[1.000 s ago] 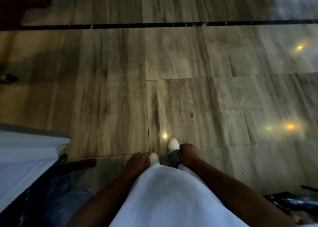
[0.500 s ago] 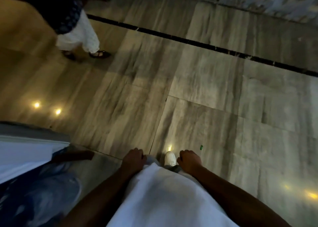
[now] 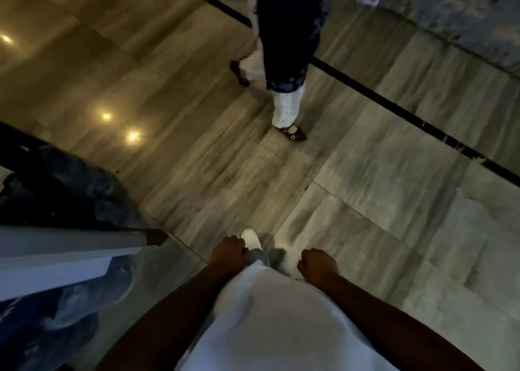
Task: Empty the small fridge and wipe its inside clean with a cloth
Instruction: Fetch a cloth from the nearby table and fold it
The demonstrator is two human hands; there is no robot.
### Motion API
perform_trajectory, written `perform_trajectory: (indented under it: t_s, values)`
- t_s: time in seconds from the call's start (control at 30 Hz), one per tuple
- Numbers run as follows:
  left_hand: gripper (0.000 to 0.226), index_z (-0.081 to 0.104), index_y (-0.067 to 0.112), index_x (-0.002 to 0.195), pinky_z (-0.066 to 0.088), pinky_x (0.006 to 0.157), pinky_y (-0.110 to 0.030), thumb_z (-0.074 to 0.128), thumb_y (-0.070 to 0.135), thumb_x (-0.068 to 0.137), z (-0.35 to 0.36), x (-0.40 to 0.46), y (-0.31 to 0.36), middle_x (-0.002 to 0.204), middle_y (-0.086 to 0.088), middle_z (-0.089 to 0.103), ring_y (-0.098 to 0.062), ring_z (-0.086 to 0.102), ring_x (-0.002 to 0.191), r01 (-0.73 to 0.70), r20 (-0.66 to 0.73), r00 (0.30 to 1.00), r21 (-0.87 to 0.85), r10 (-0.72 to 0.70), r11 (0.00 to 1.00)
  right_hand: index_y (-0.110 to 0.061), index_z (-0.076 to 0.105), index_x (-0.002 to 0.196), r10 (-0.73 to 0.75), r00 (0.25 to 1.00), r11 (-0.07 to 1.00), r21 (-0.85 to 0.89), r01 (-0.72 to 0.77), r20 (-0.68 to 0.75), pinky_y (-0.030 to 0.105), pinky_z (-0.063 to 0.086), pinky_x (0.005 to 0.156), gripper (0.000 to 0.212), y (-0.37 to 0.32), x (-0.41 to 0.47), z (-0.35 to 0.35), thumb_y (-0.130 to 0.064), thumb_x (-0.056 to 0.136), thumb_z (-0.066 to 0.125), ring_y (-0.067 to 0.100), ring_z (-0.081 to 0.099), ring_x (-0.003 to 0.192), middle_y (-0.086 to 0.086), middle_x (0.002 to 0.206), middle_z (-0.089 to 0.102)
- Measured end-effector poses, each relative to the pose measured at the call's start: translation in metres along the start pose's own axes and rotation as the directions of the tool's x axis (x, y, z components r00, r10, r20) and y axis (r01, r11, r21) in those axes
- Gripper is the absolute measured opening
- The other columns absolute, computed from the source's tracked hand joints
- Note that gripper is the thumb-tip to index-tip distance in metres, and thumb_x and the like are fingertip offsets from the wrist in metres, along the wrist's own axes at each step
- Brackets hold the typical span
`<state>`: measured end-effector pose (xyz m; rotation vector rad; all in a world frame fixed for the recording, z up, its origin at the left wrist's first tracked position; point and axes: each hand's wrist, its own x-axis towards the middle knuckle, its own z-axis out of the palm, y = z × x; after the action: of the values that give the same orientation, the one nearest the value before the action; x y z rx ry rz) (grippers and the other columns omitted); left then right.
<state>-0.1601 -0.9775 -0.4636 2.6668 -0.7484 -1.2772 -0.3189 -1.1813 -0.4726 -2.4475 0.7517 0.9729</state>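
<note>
No fridge and no cloth appear in the head view. I look down at a grey tiled floor while standing. My left hand [image 3: 229, 253] hangs beside my white shirt with loosely curled fingers and holds nothing. My right hand [image 3: 318, 266] hangs on the other side, also loosely curled and holding nothing. One of my white shoes [image 3: 251, 238] shows between the hands.
Another person [image 3: 284, 61] in dark clothes and white trousers walks across the floor ahead of me. A white-topped surface [image 3: 56, 258] with dark plastic bags [image 3: 56, 328] under it stands at my left. A black strip [image 3: 408, 117] runs across the tiles.
My view has swung to the left. The other person has come from the upper left toward the middle of the floor. My hands have drifted slightly apart.
</note>
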Motion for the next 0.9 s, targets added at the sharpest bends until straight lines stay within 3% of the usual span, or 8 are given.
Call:
perform_trajectory:
  t_s: [0.13,0.27,0.33,0.53,0.6,0.7,0.8,0.9]
  values:
    - [0.037,0.064,0.008,0.109,0.049,0.09,-0.04,0.041,0.036,0.099,-0.038,0.028,-0.011,0.119,-0.015,0.061,-0.033,0.058,0.113,0.006,-0.037,0.999,-0.05,-0.008,0.999,-0.013,0.062,0.112,-0.053,0.998,0.997,-0.052,0.052,-0.015,0.035,0.048,0.089,0.032,-0.038,0.045,-0.052,-0.036,0.1,0.044,0.028,0.058,0.113,0.011,0.118,0.063]
    - [0.068,0.064,0.009,0.097,0.052,0.083,-0.044,0.021,0.059,0.083,-0.05,0.077,-0.041,0.108,-0.016,0.063,-0.038,0.06,0.103,-0.001,0.003,1.0,-0.036,0.001,0.999,-0.014,0.063,0.11,-0.149,0.985,0.983,-0.125,0.137,-0.091,0.037,0.049,0.089,0.031,-0.073,0.088,-0.104,-0.037,0.098,0.045,0.029,0.058,0.112,0.011,0.114,0.064]
    - [0.057,0.065,0.008,0.088,0.056,0.075,-0.043,0.03,0.052,0.086,-0.054,0.096,-0.05,0.099,-0.015,0.065,-0.038,0.064,0.095,0.036,0.03,0.999,-0.015,-0.036,0.999,-0.015,0.064,0.108,-0.193,0.973,0.973,-0.151,0.174,-0.126,0.036,0.049,0.087,0.03,-0.087,0.111,-0.127,-0.038,0.098,0.046,0.03,0.06,0.11,0.01,0.112,0.064]
    - [0.036,0.062,0.013,0.114,0.049,0.087,-0.039,0.042,0.039,0.1,-0.136,0.11,-0.032,0.117,-0.009,0.06,-0.032,0.06,0.111,0.175,-0.049,0.983,-0.074,-0.179,0.982,-0.014,0.065,0.109,-0.274,0.949,0.96,-0.103,0.261,-0.153,0.035,0.05,0.079,0.032,-0.112,0.185,-0.176,-0.039,0.096,0.05,0.029,0.067,0.098,0.009,0.104,0.07]
    - [0.047,0.061,0.011,0.114,0.049,0.088,-0.041,0.033,0.045,0.098,-0.144,0.126,-0.035,0.118,-0.012,0.06,-0.036,0.057,0.113,0.172,-0.042,0.982,-0.179,-0.182,0.969,-0.013,0.068,0.108,-0.346,0.928,0.929,-0.185,0.319,-0.138,0.036,0.051,0.078,0.03,-0.121,0.211,-0.2,-0.036,0.096,0.051,0.031,0.068,0.096,0.012,0.102,0.07]
    - [0.047,0.062,0.01,0.108,0.047,0.085,-0.04,0.034,0.046,0.1,-0.17,0.155,-0.03,0.114,-0.015,0.059,-0.035,0.055,0.11,0.246,-0.055,0.964,-0.186,-0.26,0.951,-0.012,0.073,0.087,-0.48,0.871,0.836,-0.357,0.417,-0.108,0.037,0.053,0.068,0.024,-0.138,0.262,-0.249,-0.029,0.088,0.057,0.034,0.069,0.08,0.014,0.085,0.07]
    - [0.036,0.063,0.009,0.107,0.046,0.084,-0.039,0.042,0.038,0.102,-0.212,0.174,-0.022,0.114,-0.015,0.059,-0.033,0.056,0.111,0.312,-0.122,0.93,-0.236,-0.346,0.92,-0.018,0.065,0.055,-0.532,0.843,0.786,-0.418,0.455,-0.083,0.032,0.049,0.045,0.014,-0.147,0.3,-0.282,-0.03,0.059,0.07,0.027,0.062,0.05,0.006,0.055,0.061]
    - [0.033,0.064,0.01,0.104,0.046,0.08,-0.038,0.045,0.037,0.1,-0.246,0.194,-0.021,0.11,-0.013,0.061,-0.033,0.058,0.108,0.339,-0.192,0.895,-0.292,-0.402,0.894,-0.021,0.064,0.053,-0.571,0.821,0.735,-0.459,0.499,-0.023,0.029,0.046,0.044,0.019,-0.154,0.328,-0.301,-0.031,0.051,0.08,0.025,0.06,0.048,0.002,0.053,0.059]
